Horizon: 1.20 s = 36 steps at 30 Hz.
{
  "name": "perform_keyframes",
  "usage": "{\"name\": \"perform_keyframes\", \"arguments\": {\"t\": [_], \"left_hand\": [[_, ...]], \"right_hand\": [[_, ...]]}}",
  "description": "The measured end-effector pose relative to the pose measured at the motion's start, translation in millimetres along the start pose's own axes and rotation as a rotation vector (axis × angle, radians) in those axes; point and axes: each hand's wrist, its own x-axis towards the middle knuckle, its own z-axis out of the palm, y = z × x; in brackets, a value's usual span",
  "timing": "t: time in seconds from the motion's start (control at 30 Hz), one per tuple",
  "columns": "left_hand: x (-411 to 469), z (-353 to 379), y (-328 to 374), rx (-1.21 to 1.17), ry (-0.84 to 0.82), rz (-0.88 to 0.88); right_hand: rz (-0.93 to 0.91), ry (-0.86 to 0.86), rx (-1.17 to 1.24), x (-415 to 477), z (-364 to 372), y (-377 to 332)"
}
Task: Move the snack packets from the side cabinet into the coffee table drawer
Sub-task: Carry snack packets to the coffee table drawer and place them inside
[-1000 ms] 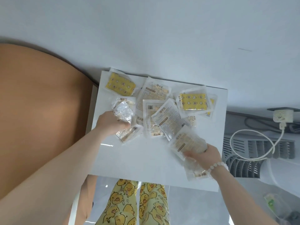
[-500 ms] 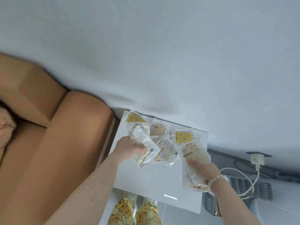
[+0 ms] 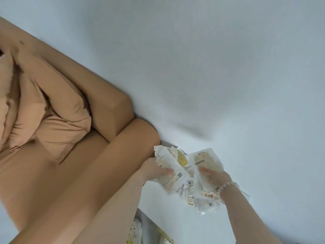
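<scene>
Packets (image 3: 174, 184) of snacks are bunched in both hands just above the white side cabinet (image 3: 158, 201), beside the sofa arm (image 3: 123, 152). The left grip (image 3: 153, 170) pinches one fan of them; the right grip (image 3: 214, 178) clamps another sheaf. They look light, crinkly and slick. Holding each bundle across its middle should stop any sliding out.
</scene>
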Motion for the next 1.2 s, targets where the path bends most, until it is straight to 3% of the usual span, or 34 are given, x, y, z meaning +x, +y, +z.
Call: {"name": "perform_keyframes", "arguments": {"t": [0.3,0.53,1.2], "left_hand": [[-53,-75,-23,-0.216,0.115,-0.027],[-108,-133,-85,-0.365,0.208,-0.042],[-338,-255,-351,-0.662,0.610,-0.157]], "right_hand": [[-0.130,-0.178,-0.234,-40,83,-48],[-0.254,-0.240,-0.407,-92,169,-60],[-0.371,-0.563,-0.899,-299,448,74]]}}
